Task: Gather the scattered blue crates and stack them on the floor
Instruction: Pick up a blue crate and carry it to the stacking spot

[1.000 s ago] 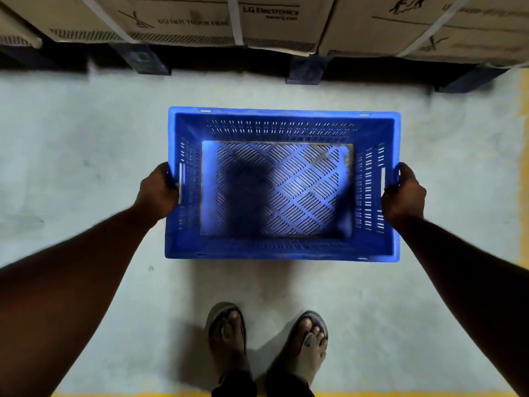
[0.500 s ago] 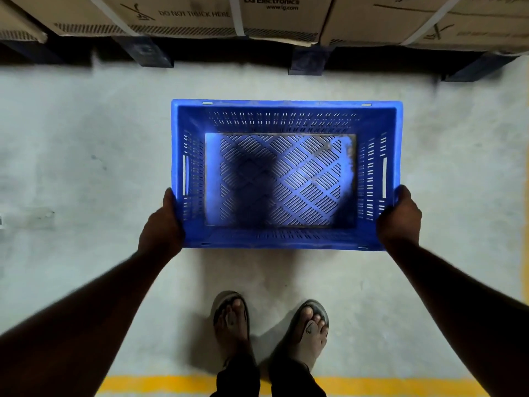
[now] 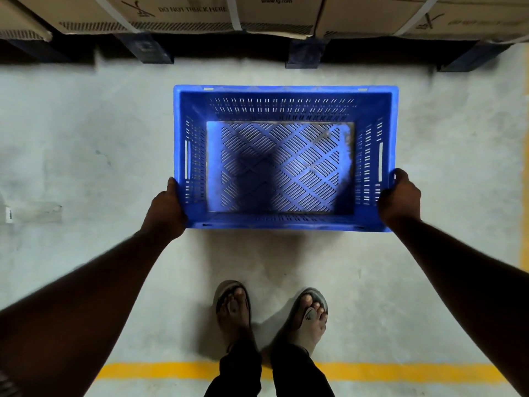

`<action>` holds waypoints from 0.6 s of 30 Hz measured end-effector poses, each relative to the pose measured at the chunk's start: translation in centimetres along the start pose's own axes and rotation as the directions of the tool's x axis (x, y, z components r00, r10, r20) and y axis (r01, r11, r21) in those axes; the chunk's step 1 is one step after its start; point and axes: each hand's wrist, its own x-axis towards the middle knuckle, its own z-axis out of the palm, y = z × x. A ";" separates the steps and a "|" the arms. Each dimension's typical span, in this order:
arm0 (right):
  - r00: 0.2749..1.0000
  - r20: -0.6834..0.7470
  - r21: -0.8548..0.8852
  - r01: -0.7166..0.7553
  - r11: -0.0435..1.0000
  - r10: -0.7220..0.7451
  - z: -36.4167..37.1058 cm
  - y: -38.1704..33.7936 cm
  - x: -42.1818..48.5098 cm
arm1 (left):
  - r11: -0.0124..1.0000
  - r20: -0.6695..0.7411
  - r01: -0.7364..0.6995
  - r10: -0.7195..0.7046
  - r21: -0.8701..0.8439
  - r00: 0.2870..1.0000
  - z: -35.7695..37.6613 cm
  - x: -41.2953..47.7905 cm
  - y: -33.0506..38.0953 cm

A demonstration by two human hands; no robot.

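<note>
One empty blue crate (image 3: 283, 94) with a slotted bottom lies open side up, low over or on the pale concrete floor in front of my feet; I cannot tell whether it touches the floor. My left hand (image 3: 164, 209) grips its near left corner. My right hand (image 3: 399, 196) grips its near right corner. Both arms reach forward and down. No other crate shows.
Strapped cardboard boxes (image 3: 183, 12) on dark blue pallet feet (image 3: 305, 54) line the far side. A yellow floor line (image 3: 160, 371) runs behind my sandalled feet (image 3: 233, 308), and another yellow strip (image 3: 524, 167) runs along the right edge. A small white label (image 3: 9, 214) lies at the left.
The crate has gone down and away from me. My hands slid from the side handles back to its near corners. The yellow line behind my feet came into view.
</note>
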 end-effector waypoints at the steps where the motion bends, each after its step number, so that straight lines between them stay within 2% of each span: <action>1: 1.000 0.008 0.014 0.000 1.000 0.000 -0.4 -0.2 -0.2 | 1.000 0.019 0.017 -0.017 -0.013 1.000 -0.1 -0.5 0.2; 4: 0.999 0.028 0.058 0.024 0.998 -0.026 -2.4 -1.0 -1.7 | 1.000 0.066 0.010 -0.008 -0.027 0.998 -1.6 -2.8 1.4; 10: 0.974 0.065 0.099 0.210 0.973 -0.217 -6.7 -4.7 -7.3 | 0.996 0.011 -0.077 0.078 -0.055 0.997 -6.2 -8.1 5.9; 15: 0.960 0.104 0.294 0.219 0.930 -0.259 -11.0 -8.7 -14.5 | 0.986 0.030 -0.160 0.161 -0.036 0.986 -11.4 -14.6 9.8; 18: 0.958 0.086 0.362 0.227 0.904 -0.275 -14.9 -11.3 -19.1 | 0.984 0.003 -0.151 0.152 -0.091 0.988 -14.8 -19.7 12.1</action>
